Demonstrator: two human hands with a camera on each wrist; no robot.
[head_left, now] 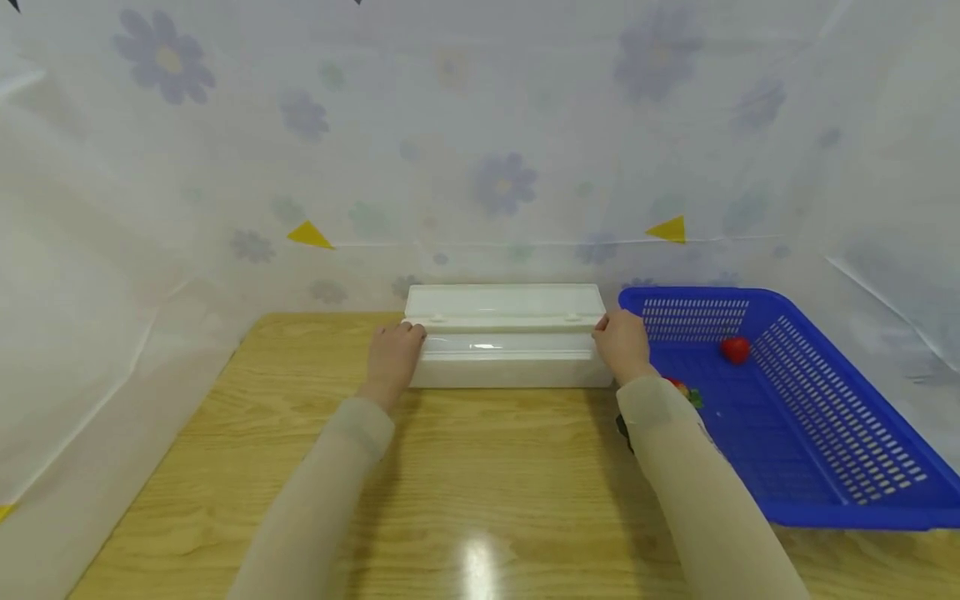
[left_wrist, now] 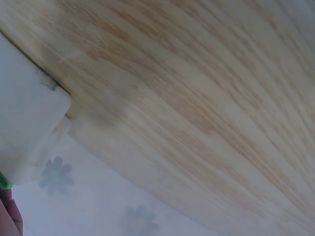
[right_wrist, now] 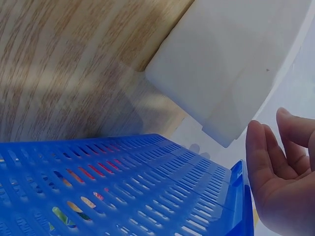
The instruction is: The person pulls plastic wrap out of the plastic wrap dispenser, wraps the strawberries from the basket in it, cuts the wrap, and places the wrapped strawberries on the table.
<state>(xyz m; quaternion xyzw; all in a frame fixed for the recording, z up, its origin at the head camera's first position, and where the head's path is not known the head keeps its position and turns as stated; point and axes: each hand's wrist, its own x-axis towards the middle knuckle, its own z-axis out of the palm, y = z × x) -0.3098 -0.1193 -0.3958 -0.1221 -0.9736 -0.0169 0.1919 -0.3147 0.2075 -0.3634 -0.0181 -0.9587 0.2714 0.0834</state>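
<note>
A long white box [head_left: 512, 372], with a pale lid panel [head_left: 504, 300] at its back and a shiny strip along its front, lies across the table. My left hand [head_left: 395, 354] is at its left end, bent fingers at the top edge. Only fingers [left_wrist: 11, 216] show in the left wrist view, beside a small green piece [left_wrist: 5, 182] at the box's edge. At the right end is my right hand [head_left: 624, 342]; in the right wrist view its bent fingers [right_wrist: 261, 147] are by the box's upper corner, thumb and fingers apart with nothing visible between.
A blue slotted basket [head_left: 802, 433] stands just right of the box, near my right forearm. Inside are a red fruit [head_left: 735, 350] and, partly behind the sleeve, a red-and-green item [head_left: 692, 396]. A flower-printed sheet [head_left: 487, 125] with yellow triangles hangs behind the wooden table [head_left: 480, 475].
</note>
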